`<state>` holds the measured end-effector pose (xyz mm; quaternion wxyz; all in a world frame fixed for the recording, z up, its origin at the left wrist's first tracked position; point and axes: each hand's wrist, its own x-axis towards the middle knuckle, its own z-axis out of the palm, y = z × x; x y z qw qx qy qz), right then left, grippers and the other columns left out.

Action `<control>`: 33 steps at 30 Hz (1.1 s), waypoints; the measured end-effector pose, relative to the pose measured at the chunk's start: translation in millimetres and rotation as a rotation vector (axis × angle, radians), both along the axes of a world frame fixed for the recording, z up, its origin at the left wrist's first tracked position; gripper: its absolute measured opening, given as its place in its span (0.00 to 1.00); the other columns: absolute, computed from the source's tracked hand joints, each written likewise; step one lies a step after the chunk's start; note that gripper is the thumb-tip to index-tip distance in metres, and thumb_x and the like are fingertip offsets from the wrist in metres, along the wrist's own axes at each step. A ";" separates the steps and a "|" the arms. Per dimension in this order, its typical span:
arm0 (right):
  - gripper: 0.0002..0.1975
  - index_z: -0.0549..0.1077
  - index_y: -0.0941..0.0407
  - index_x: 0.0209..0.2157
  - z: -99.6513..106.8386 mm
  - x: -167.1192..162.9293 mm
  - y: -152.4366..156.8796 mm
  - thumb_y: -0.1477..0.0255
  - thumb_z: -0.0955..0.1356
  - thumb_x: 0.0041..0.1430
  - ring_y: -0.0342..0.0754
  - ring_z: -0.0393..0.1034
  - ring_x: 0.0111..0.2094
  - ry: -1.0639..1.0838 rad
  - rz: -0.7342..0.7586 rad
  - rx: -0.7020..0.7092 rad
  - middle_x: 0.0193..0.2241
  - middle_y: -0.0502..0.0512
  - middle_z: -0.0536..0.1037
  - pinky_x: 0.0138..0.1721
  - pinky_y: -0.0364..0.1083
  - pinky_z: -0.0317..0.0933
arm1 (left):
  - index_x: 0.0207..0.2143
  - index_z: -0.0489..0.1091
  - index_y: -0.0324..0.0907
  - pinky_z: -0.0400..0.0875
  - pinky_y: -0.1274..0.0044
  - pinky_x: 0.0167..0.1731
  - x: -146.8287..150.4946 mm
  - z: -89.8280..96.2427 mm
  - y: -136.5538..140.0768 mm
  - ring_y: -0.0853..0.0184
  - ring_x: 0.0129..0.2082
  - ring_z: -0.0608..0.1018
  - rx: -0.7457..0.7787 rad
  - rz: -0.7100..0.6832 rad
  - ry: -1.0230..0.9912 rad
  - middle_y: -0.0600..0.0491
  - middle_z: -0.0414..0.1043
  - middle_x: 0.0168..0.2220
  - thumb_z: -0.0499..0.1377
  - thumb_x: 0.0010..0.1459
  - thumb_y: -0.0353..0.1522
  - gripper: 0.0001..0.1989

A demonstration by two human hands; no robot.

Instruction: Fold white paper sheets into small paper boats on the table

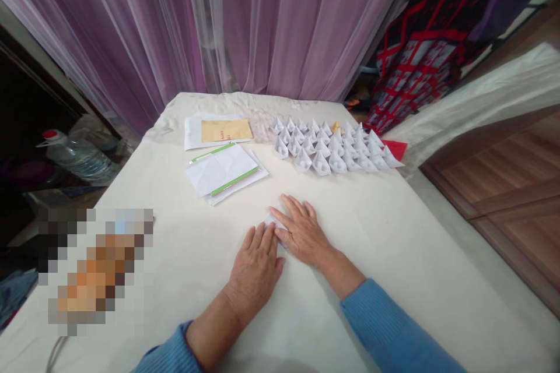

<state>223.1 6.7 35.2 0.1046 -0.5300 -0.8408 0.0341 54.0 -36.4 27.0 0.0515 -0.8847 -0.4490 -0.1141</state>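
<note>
A small piece of folded white paper lies flat on the table, mostly covered by my two hands. My left hand rests on its near left part, palm down with the fingers stretched out. From the right, my right hand presses on the same paper, its fingers spread and some of them reaching past onto the cloth. Beyond the hands at the back right stand rows of folded white paper boats, with one yellow folded piece among them.
Stacked sheets of white paper with green edges lie beyond my left hand, near a yellow envelope on white paper. A blurred-out object is at the left. Something red lies beside the boats. The white-covered table ends before purple curtains.
</note>
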 end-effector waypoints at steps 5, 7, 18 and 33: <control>0.20 0.66 0.40 0.59 0.3 2.6 -0.4 0.58 0.59 0.68 0.58 0.43 0.67 0.016 0.055 -0.039 0.67 0.57 0.52 0.62 0.64 0.41 | 0.55 0.67 0.32 0.63 0.63 0.57 0.2 -1.1 0.7 0.52 0.60 0.68 -0.023 0.000 0.012 0.38 0.67 0.58 0.51 0.64 0.36 0.23; 0.19 0.66 0.40 0.58 0.6 1.3 0.5 0.58 0.59 0.68 0.58 0.43 0.67 0.016 0.029 -0.035 0.67 0.57 0.53 0.61 0.65 0.41 | 0.56 0.66 0.32 0.63 0.62 0.58 -0.1 -1.5 0.6 0.52 0.60 0.67 -0.035 -0.001 0.007 0.38 0.67 0.58 0.51 0.64 0.36 0.23; 0.21 0.64 0.43 0.61 0.5 -8.7 6.1 0.59 0.58 0.69 0.60 0.47 0.66 -0.016 -0.091 -0.029 0.66 0.62 0.54 0.60 0.66 0.44 | 0.57 0.64 0.30 0.63 0.61 0.57 0.7 6.3 3.0 0.48 0.60 0.66 -0.061 -0.016 0.002 0.38 0.68 0.57 0.53 0.61 0.36 0.24; 0.21 0.63 0.43 0.61 -4.3 0.9 -0.2 0.60 0.58 0.69 0.57 0.46 0.66 -0.037 -0.092 -0.036 0.67 0.58 0.53 0.62 0.62 0.42 | 0.55 0.64 0.31 0.60 0.59 0.58 -2.0 -3.8 5.6 0.49 0.60 0.67 0.032 -0.040 -0.059 0.37 0.65 0.59 0.53 0.61 0.37 0.24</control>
